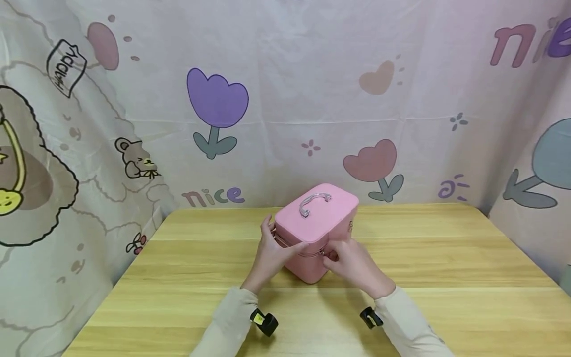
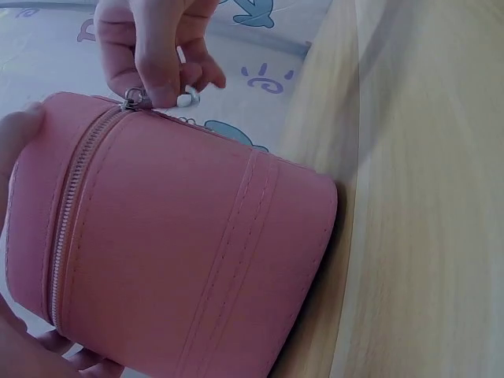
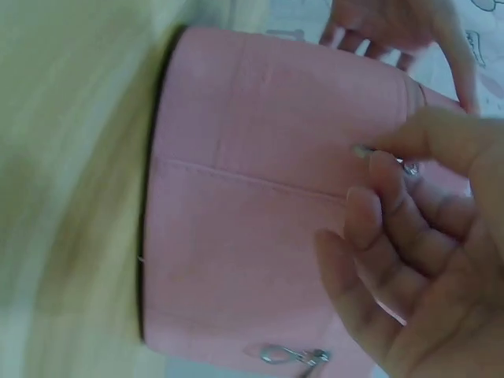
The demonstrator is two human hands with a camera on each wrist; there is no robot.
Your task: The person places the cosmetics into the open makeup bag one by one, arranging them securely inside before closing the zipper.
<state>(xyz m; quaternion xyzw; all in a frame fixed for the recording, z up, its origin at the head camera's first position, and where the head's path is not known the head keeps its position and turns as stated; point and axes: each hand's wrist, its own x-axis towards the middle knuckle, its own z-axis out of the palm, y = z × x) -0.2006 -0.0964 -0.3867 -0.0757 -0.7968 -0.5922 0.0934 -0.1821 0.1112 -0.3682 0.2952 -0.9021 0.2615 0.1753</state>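
Note:
A pink cosmetic case [image 1: 318,213] with a silver handle [image 1: 312,202] on its lid stands turned cornerwise on the table. My left hand [image 1: 272,253] grips its left corner around the lid seam, thumb across the front and fingers along the side. At the front corner, my right hand [image 1: 354,260] pinches a zipper pull [image 2: 186,100] between thumb and forefinger. The metal zipper [image 2: 71,205] runs together along the side seen in the left wrist view. A second metal pull [image 3: 291,356] hangs farther along the case in the right wrist view.
The wooden table [image 1: 178,277] extends to both sides of the case. Behind it hangs a printed cloth [image 1: 285,99] with flowers and lettering, which also covers the left and right sides. Black straps with small devices [image 1: 266,322] sit at both wrists.

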